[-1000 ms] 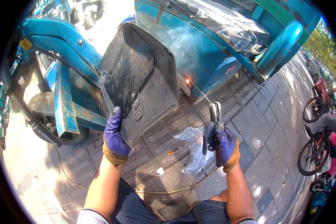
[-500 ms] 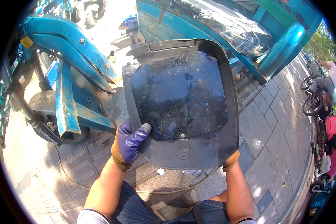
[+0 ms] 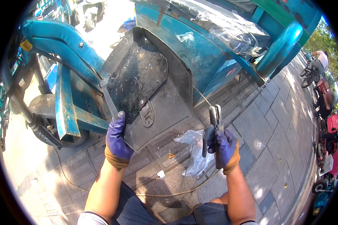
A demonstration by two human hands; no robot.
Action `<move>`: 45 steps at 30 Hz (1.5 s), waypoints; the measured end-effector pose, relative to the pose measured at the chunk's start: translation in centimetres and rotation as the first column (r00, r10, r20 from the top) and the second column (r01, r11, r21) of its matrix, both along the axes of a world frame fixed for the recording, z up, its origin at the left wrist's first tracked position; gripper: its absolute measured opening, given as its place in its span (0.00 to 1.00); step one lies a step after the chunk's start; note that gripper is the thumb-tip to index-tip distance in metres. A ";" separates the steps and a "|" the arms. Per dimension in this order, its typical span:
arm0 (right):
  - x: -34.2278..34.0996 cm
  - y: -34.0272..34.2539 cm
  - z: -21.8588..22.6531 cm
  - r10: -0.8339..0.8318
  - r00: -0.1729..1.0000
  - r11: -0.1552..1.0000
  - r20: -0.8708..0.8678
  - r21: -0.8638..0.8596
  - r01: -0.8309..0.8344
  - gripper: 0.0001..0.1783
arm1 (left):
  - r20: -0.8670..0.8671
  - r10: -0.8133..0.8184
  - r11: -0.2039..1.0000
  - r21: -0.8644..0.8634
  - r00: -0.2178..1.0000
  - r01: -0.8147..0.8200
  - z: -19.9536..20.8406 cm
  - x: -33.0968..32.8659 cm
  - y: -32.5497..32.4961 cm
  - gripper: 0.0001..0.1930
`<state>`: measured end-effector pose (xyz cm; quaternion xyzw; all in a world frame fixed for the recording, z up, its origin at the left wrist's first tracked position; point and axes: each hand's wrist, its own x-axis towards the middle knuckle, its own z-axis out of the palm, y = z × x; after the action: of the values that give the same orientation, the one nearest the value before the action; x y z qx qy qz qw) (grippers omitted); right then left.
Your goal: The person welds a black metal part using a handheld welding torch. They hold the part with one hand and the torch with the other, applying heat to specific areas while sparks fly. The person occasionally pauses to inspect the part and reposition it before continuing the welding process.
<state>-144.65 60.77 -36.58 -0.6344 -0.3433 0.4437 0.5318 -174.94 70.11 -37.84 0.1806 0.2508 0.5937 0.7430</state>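
Observation:
My left hand, in a purple-coated glove with a tan cuff, is closed on the lower left corner of a big black plastic cover. The cover is tilted. Its recessed middle is dusty and speckled, with a raised rim along the far side and several small screws. To the right of it, my right hand, gloved alike, grips an air blow gun. The gun's thin nozzle points up and left toward the cover's right edge. A thin tan hose runs over the ground toward that hand.
A teal three-wheeler's front frame stands at the left. Its teal cargo body, with plastic-wrapped goods, is beyond the cover. Clear plastic film lies on the grey paving. Parked bikes and people are at far right.
The cover has swung to the left and tilted. My right hand has let go of its lower right corner side and now shows the air blow gun, hidden before.

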 end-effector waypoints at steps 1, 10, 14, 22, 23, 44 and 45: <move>0.0 0.0 -0.1 0.001 1.000 1.000 0.014 -0.015 -0.001 0.23 | 0.034 0.009 1.000 -0.026 0.999 -0.008 -0.2 -0.2 0.2 0.19; -0.1 0.0 -0.3 -0.010 0.999 0.998 0.034 -0.057 0.012 0.22 | -0.046 0.082 0.997 -0.009 0.996 -0.083 -0.2 -0.4 0.0 0.17; -0.3 0.2 0.2 -0.021 0.998 0.996 0.057 -0.087 0.026 0.22 | -0.087 0.076 0.997 -0.007 0.993 -0.077 0.7 -0.1 -0.2 0.17; 1.4 -0.5 -2.5 0.013 0.814 0.953 0.581 0.240 -0.186 0.18 | -0.545 -0.024 0.967 0.201 0.838 0.159 1.7 0.7 -1.9 0.10; 1.8 -0.6 -2.9 -0.029 0.685 0.910 0.728 0.303 -0.283 0.18 | -0.583 -0.053 0.965 0.179 0.810 0.192 1.8 0.7 -2.4 0.11; -0.5 0.2 0.2 -0.012 0.999 0.998 0.030 -0.061 0.013 0.22 | 0.011 0.031 0.999 -0.041 0.999 -0.030 0.1 -0.7 -0.1 0.18; -0.4 0.2 0.1 -0.019 0.999 0.997 0.040 -0.074 0.021 0.22 | 0.011 0.028 0.999 -0.020 1.000 -0.027 0.4 -0.4 -0.2 0.16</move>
<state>-145.09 60.93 -36.48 -0.6657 -0.3307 0.4382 0.5055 -175.36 69.94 -37.42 0.1665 0.2549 0.6024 0.7379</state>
